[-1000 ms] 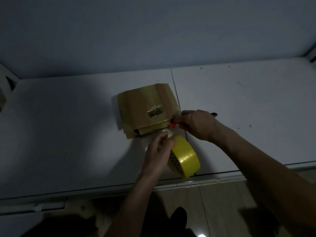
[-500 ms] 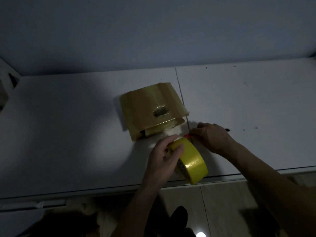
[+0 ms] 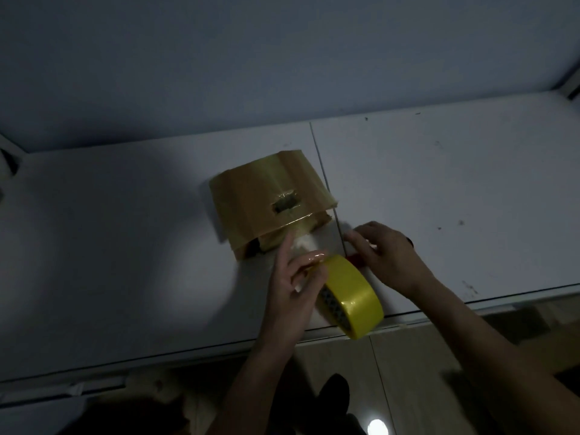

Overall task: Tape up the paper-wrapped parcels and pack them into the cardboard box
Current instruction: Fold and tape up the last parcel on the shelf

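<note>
A brown paper-wrapped parcel (image 3: 266,199), glossy with tape and with a small dark gap on top, lies mid-table. My left hand (image 3: 290,290) grips a yellow tape roll (image 3: 354,296) just in front of the parcel, index finger stretched toward it. A clear strip of tape (image 3: 303,243) runs from the roll to the parcel's near edge. My right hand (image 3: 387,255) is to the right of the strip, curled round a slim tool with a red part (image 3: 356,259) near the roll and a black end by the knuckles.
The white table (image 3: 125,246) has a seam (image 3: 323,177) running back past the parcel's right side. A grey wall stands behind. The table's front edge (image 3: 188,356) is close below my hands, with tiled floor and a dark shoe (image 3: 334,394) beneath.
My right hand has drawn back from the parcel's near right corner toward the roll. My left hand has pulled the roll slightly away, so a strip of tape now spans to the parcel.
</note>
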